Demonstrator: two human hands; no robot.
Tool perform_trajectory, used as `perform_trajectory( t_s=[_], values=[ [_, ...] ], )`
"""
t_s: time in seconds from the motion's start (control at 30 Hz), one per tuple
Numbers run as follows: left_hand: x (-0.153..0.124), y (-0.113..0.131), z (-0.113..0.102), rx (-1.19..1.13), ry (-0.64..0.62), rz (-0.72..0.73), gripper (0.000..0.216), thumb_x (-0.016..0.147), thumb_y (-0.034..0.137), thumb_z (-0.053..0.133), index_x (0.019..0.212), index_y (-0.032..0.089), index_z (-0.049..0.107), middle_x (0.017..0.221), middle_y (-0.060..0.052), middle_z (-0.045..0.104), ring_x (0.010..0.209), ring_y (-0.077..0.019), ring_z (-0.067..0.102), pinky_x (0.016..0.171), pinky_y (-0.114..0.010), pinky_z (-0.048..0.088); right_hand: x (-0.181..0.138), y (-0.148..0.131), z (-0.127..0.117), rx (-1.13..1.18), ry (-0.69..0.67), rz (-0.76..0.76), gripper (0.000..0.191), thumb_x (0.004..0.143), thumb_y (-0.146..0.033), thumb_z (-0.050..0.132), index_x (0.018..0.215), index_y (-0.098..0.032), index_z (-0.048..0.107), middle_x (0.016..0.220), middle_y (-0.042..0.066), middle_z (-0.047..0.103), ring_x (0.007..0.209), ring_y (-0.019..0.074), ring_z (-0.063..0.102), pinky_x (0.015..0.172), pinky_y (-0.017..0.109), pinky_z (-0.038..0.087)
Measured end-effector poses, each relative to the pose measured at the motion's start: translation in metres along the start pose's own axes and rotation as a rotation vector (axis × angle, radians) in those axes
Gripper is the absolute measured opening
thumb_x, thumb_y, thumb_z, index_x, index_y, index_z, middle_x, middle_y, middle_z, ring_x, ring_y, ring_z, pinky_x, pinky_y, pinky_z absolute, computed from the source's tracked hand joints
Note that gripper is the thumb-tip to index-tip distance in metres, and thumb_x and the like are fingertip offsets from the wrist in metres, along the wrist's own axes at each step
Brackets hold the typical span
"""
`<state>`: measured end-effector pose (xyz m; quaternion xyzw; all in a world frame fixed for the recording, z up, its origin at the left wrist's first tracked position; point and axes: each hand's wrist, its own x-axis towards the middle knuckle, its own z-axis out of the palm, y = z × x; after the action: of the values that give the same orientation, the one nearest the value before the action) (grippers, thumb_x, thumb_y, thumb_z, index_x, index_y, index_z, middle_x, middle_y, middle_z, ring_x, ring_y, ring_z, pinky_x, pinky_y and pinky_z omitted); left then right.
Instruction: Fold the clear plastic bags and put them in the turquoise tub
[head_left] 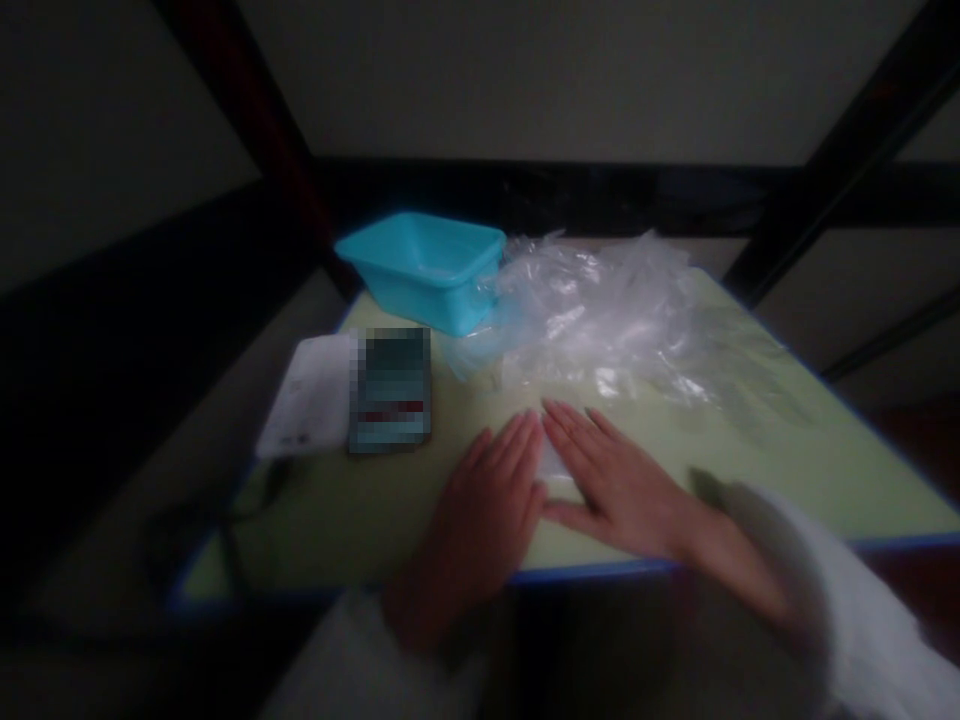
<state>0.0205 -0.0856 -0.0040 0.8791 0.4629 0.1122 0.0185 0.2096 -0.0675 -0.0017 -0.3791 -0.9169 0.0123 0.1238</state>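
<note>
My left hand (480, 510) and my right hand (619, 485) lie flat, fingers stretched out, side by side on the pale green table (787, 470) near its front edge. Between and under them shows a small clear plastic piece (556, 468), pressed down by both hands. Just beyond my fingertips lies a heap of crumpled clear plastic bags (600, 310). Both wrists wear light sleeves.
A turquoise plastic tub (424, 265) stands at the table's back left. A dark phone-like object (390, 390) and a white flat device (304, 395) lie at the left edge. A cable (247, 510) trails at front left. Dark frame bars rise behind.
</note>
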Motion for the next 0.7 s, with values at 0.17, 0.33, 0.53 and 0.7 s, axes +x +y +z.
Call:
perform_trajectory(
  t_s=[0.17,0.33,0.53,0.7],
  values=[
    [-0.0006,-0.0010,0.0005,0.012,-0.014,-0.003,0.050,0.094,0.024,0.034,0.141,0.006,0.036,0.152,-0.016,0.028,0.142,-0.0248,0.024,0.115,-0.046,0.024,-0.0012,-0.0015,0.0002,-0.030,0.006,0.020,0.081,0.091,-0.063,0.036,0.144,-0.003,0.029,0.149,0.023,0.030,0.141,0.0279,0.024,0.115,0.049,0.023],
    [-0.0042,-0.0056,0.0045,0.011,0.036,0.026,0.052,0.095,0.027,0.036,0.140,0.002,0.035,0.151,-0.018,0.029,0.142,-0.0264,0.022,0.115,-0.046,0.027,-0.0050,0.0007,-0.0007,-0.029,0.041,-0.004,0.080,0.092,-0.059,0.037,0.147,-0.003,0.023,0.150,0.023,0.026,0.143,0.0270,0.017,0.114,0.049,0.024],
    [-0.0055,-0.0086,0.0038,-0.026,0.073,0.071,0.053,0.096,0.025,0.034,0.143,0.003,0.028,0.153,-0.018,0.025,0.143,-0.0236,0.018,0.115,-0.041,0.030,-0.0086,0.0001,-0.0060,-0.039,0.078,-0.064,0.078,0.095,-0.050,0.038,0.150,-0.005,0.007,0.154,0.020,0.018,0.144,0.0245,0.010,0.114,0.049,0.024],
    [-0.0049,-0.0069,0.0037,0.024,0.052,0.079,0.052,0.096,0.025,0.032,0.143,0.003,0.030,0.152,-0.018,0.027,0.143,-0.0240,0.019,0.115,-0.043,0.029,-0.0084,-0.0009,-0.0038,-0.059,0.056,-0.072,0.073,0.095,-0.049,0.039,0.148,-0.003,0.019,0.151,0.022,0.024,0.143,0.0255,0.014,0.114,0.048,0.024]
  ],
)
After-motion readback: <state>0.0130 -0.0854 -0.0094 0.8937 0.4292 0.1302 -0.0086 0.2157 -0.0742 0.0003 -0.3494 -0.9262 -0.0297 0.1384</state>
